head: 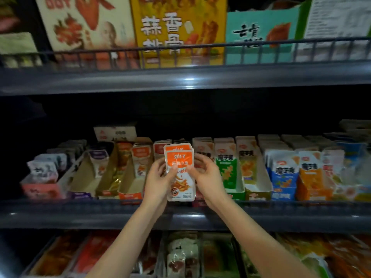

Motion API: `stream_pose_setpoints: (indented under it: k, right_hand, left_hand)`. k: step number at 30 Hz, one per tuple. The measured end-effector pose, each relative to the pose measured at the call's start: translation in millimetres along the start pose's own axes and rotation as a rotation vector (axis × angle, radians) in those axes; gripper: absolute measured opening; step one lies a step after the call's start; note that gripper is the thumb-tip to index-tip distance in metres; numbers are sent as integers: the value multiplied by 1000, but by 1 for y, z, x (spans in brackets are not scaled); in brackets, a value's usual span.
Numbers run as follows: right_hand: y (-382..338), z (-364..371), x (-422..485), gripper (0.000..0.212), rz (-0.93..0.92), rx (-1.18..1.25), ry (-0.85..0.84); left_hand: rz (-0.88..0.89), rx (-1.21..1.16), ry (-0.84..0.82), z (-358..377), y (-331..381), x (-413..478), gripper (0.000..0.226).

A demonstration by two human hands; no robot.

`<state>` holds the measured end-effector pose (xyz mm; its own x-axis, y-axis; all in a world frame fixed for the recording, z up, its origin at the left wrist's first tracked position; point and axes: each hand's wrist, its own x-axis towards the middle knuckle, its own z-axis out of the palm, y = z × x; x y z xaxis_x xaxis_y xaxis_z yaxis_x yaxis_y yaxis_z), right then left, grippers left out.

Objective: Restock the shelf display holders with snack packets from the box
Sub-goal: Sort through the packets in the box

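Note:
A small stack of orange-and-white snack packets (180, 169) is held upright in front of the middle shelf. My left hand (160, 180) grips its left edge with the thumb across the front. My right hand (206, 177) pinches its right edge. Behind the packets runs a row of cardboard display holders; an orange-fronted holder (130, 194) just left of my hands has a few matching packets at its back and bare cardboard in front. The supply box is not in view.
Holders with green (227, 169), blue (283, 177) and orange packets (312, 177) fill the shelf to the right, pink and purple ones (43, 187) to the left. A dark shelf rail (188, 216) runs below my wrists. Large boxes (178, 31) stand behind a wire rail on the upper shelf.

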<state>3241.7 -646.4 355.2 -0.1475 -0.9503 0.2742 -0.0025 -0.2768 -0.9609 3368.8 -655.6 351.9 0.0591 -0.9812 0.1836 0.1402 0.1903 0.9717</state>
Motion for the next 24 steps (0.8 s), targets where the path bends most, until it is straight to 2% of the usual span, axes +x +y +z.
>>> stream_pose_setpoints:
  k: [3,8,14,19,24]
  right_hand:
    - [1,33,20,29,3,-5,-37]
    - [10,85,52,26,23,-11,-65]
    - [23,138,91,23,55,-65,-80]
    - [29,140,104,33,7,-95,-139]
    - [33,136,116,30,-102,-250,-114]
  left_hand:
    - [-1,44,34,-30,5,22,42]
    - [57,145,122,-73,12,56,31]
    - [115,316,175,-115,13,102,30]
    - [73,399,120,-126,8,124,50]
    - [130,455,74,-126,3,130,42]
